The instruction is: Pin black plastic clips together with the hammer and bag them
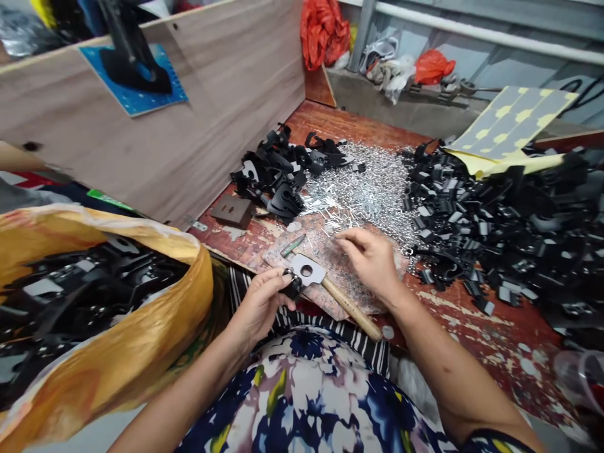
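Between the thumb and fingers of my left hand point(262, 299) is a small black plastic part point(292, 286), close to the table's front edge. My right hand point(368, 257) hovers over a speckled stone slab point(340, 274), thumb and forefinger pinched at the near edge of a heap of thin metal pins point(372, 182). Whatever is in that pinch is too small to make out. Across the slab lies a hammer point(352, 308) with a wooden handle and a grey head, just right of the black part. A short green pointed tool point(293, 245) rests beyond the hammer head.
Black plastic parts are piled at back left point(278, 170) and across the right point(472, 220). A brown block point(232, 211) sits by the wooden partition point(226, 82). At left is a yellow sack point(189, 277) of black parts. A grey-yellow sticker sheet point(514, 119) tops the right pile.
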{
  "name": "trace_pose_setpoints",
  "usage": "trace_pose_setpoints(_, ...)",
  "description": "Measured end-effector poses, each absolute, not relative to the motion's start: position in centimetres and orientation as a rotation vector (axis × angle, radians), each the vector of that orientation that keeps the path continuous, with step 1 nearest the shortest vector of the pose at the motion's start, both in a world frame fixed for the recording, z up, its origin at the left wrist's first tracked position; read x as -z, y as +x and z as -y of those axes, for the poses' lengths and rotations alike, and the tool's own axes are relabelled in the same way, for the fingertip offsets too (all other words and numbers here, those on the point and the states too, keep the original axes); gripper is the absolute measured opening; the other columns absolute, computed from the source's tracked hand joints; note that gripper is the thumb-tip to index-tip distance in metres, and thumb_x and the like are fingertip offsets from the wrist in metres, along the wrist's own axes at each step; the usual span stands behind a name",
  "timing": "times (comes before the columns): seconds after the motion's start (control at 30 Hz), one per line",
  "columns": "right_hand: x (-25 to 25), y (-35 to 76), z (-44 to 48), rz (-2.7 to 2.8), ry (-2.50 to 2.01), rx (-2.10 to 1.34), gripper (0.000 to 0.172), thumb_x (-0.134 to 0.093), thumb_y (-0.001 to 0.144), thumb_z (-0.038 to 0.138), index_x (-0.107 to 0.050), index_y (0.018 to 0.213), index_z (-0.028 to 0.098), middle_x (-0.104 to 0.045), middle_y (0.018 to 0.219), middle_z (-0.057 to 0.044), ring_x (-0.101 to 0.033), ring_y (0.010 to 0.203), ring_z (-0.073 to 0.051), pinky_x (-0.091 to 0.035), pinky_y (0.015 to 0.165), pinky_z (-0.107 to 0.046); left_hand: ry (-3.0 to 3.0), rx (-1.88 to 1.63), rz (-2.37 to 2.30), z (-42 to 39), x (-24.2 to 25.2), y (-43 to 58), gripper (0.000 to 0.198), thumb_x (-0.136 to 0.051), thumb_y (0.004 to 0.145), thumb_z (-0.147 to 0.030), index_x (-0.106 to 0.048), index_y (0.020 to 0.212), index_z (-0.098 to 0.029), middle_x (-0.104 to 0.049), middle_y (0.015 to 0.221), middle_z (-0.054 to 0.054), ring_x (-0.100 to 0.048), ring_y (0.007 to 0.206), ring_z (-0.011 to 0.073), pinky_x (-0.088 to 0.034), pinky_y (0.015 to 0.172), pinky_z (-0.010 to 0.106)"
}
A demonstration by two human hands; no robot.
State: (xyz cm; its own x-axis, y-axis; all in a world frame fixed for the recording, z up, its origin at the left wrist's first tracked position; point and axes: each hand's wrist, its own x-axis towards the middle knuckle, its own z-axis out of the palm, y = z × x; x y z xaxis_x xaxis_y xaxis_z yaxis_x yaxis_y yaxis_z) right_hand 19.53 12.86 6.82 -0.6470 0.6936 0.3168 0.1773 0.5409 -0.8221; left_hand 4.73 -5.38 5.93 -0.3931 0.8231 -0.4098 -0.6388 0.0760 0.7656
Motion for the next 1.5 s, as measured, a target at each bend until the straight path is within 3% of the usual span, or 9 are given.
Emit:
trace_pose_setpoints(0.17, -9.3, 21.3, -8.3, 2.079, -0.537, -1.167, 0.012, -0.063, 0.095, 0.022, -0.075, 0.094, 0.024, -0.076, 0.1, -0.003, -0.07, 0.096, -0.018, -0.056, 0.09, -0.039, 0.118, -1.64, -0.98, 4.2, -6.3, 5.4, 0.029, -0.082, 0.07, -0.041, -0.074, 0.076, -0.014, -0.068, 0.073, 0.003, -0.059, 0.058, 0.0145, -0.055, 0.043, 0.026)
trace_pose_setpoints(0.27, -9.1, 21.1, -7.0, 2.063, -0.526, -1.092, 0.009, -0.066, 0.093, 0.022, -0.075, 0.091, 0.025, -0.072, 0.097, -0.003, -0.067, 0.094, -0.019, -0.054, 0.088, -0.041, 0.108, -1.609, -0.946, 3.4, -6.3, 6.3, 0.032, -0.082, 0.072, -0.044, -0.073, 0.077, -0.014, -0.068, 0.072, 0.003, -0.058, 0.056, 0.0134, -0.051, 0.038, 0.022)
trace_pose_setpoints(0.4, -8.2, 20.5, -6.5, 2.051, -0.519, -1.057, 0.008, -0.068, 0.092, 0.022, -0.075, 0.09, 0.025, -0.07, 0.093, -0.003, -0.064, 0.092, -0.02, -0.052, 0.085, -0.04, 0.14, -1.577, -0.903, 2.8, -6.2, 7.3, 0.027, -0.087, 0.071, -0.035, -0.071, 0.073, -0.013, -0.062, 0.066, 0.0, -0.054, 0.052, 0.0104, -0.048, 0.037, 0.019)
trace_pose_setpoints(0.6, -8.2, 20.4, -6.2, 2.113, -0.486, -0.761, 0.012, -0.065, 0.093, 0.019, -0.073, 0.088, 0.026, -0.071, 0.086, 0.0, -0.062, 0.088, -0.019, -0.036, 0.109, -0.054, 0.109, -1.623, -0.857, 3.1, -6.1, 7.8, 0.026, -0.087, 0.073, -0.035, -0.073, 0.078, -0.013, -0.063, 0.071, 0.001, -0.055, 0.056, 0.0112, -0.054, 0.042, 0.022)
trace_pose_setpoints(0.87, -8.4, 20.5, -6.3, 2.037, -0.472, -0.88, 0.01, -0.063, 0.093, 0.018, -0.07, 0.087, 0.023, -0.069, 0.083, -0.001, -0.064, 0.084, -0.019, -0.044, 0.103, -0.05, 0.105, -1.621, -0.835, 3.3, -6.2, 7.9, 0.03, -0.088, 0.071, -0.037, -0.073, 0.074, -0.012, -0.065, 0.071, 0.003, -0.057, 0.056, 0.0115, -0.055, 0.043, 0.022)
trace_pose_setpoints(1.1, -8.8, 20.7, -5.3, 2.204, -0.464, -0.505, 0.013, -0.066, 0.089, 0.015, -0.071, 0.091, 0.027, -0.073, 0.086, 0.001, -0.062, 0.088, -0.02, -0.032, 0.114, -0.057, 0.057, -1.619, -0.814, 3.4, -5.9, 7.8, 0.029, -0.087, 0.073, -0.037, -0.073, 0.079, -0.012, -0.063, 0.07, 0.001, -0.057, 0.056, 0.0103, -0.056, 0.044, 0.021)
trace_pose_setpoints(1.3, -9.0, 20.5, -5.4, 2.178, -0.484, -0.675, 0.011, -0.063, 0.093, 0.018, -0.069, 0.086, 0.025, -0.07, 0.081, 0.001, -0.063, 0.083, -0.018, -0.036, 0.111, -0.055, 0.062, -1.616, -0.813, 3.7, -5.7, 7.9, 0.028, -0.087, 0.074, -0.035, -0.072, 0.078, -0.012, -0.063, 0.07, 0.001, -0.058, 0.056, 0.0111, -0.056, 0.043, 0.021)
trace_pose_setpoints(1.5, -8.4, 20.3, -4.4, 2.27, -0.393, -0.271, 0.014, -0.064, 0.091, 0.013, -0.069, 0.096, 0.025, -0.075, 0.087, 0.003, -0.063, 0.088, -0.019, -0.028, 0.116, -0.056, 0.059, -1.631, -0.837, 3.7, -5.3, 8.1, 0.025, -0.085, 0.076, -0.033, -0.069, 0.077, -0.013, -0.06, 0.067, -0.001, -0.057, 0.054, 0.0101, -0.054, 0.044, 0.021)
